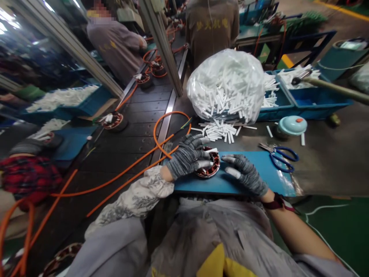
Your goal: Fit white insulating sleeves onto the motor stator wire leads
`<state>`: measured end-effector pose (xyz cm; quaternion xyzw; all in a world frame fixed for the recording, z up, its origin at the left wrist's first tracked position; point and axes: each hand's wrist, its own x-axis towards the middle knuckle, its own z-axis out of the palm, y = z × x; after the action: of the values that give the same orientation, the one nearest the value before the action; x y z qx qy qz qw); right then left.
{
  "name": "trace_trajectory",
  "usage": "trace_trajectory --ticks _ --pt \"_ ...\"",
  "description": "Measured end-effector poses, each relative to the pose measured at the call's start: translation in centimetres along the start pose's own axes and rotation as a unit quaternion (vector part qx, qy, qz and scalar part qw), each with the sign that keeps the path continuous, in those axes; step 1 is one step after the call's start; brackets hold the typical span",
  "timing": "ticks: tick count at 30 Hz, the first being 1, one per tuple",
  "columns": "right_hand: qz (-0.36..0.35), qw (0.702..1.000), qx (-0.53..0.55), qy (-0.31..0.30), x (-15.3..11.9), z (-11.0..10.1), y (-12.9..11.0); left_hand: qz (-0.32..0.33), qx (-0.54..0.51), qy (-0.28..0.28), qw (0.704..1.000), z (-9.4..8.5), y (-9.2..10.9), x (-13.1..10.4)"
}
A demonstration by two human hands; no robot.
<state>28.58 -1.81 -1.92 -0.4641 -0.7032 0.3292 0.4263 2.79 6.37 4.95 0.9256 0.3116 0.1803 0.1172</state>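
"机电" (220, 25) on brown shirt (211, 42), other characters (203, 25) blurred

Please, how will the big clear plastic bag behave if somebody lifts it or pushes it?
The clear plastic bag would probably sag and change shape, since its thin film is wrinkled and bulges around many small white tubes. Its contents would likely shift when pushed. It may also spill, as similar loose tubes lie right in front.

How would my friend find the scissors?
Find the big clear bag of white sticks, then the blue mat nearer you. The scissors lie at the mat's right end: unlike the lidded pot beyond, they have two blue loop handles.
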Motion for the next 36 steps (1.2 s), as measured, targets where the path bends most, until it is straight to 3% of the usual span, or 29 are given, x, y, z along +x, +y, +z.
trace_trajectory --ticks 4,8,11,14,17,19,22,24,26,29,32,36 --pt "0.020 0.995 0.060 -0.073 1.8 1.7 -0.4 -0.025 0.034 -0.110 0.993 1.0 0.4 -0.5" --pt "0.063 0.969 0.168 -0.169 3.9 1.2 -0.1 -0.037 0.042 -0.122 0.991 1.7 0.1 -0.4" --pt "0.056 0.948 0.195 -0.245 4.8 0.2 -0.3 -0.019 0.038 -0.123 0.991 1.3 -0.3 -0.4" --pt "0.039 0.946 0.205 -0.247 5.2 0.4 -0.8 -0.002 -0.003 -0.140 0.990 0.5 -0.5 -0.2" --pt "0.050 0.955 0.198 -0.213 5.3 1.4 -0.9 0.007 -0.120 -0.154 0.981 -0.2 -1.0 0.0" --pt "0.064 0.961 0.188 -0.190 5.3 2.0 -0.7 -0.019 -0.250 -0.156 0.955 -0.5 -1.2 0.0" --pt "0.083 0.962 0.192 -0.174 5.3 2.4 -0.5 -0.118 -0.430 -0.169 0.879 -0.4 -1.3 -0.3" --pt "0.087 0.961 0.198 -0.175 5.3 2.6 -0.4 -0.178 -0.492 -0.187 0.832 -0.1 -1.2 -0.6" --pt "0.081 0.963 0.192 -0.168 5.3 2.7 -0.4 -0.192 -0.510 -0.193 0.816 0.3 -1.3 -0.9" --pt "0.061 0.977 0.147 -0.140 5.1 3.1 -0.9 -0.115 -0.427 -0.184 0.878 0.4 -1.7 -0.8" --pt "0.033 0.992 0.057 -0.103 4.6 3.5 -1.6 -0.044 -0.267 -0.186 0.945 -0.1 -2.1 -0.1" --pt "0.021 0.997 0.000 -0.075 3.8 3.1 -1.9 0.006 -0.028 -0.196 0.980 0.2 -0.8 1.2"
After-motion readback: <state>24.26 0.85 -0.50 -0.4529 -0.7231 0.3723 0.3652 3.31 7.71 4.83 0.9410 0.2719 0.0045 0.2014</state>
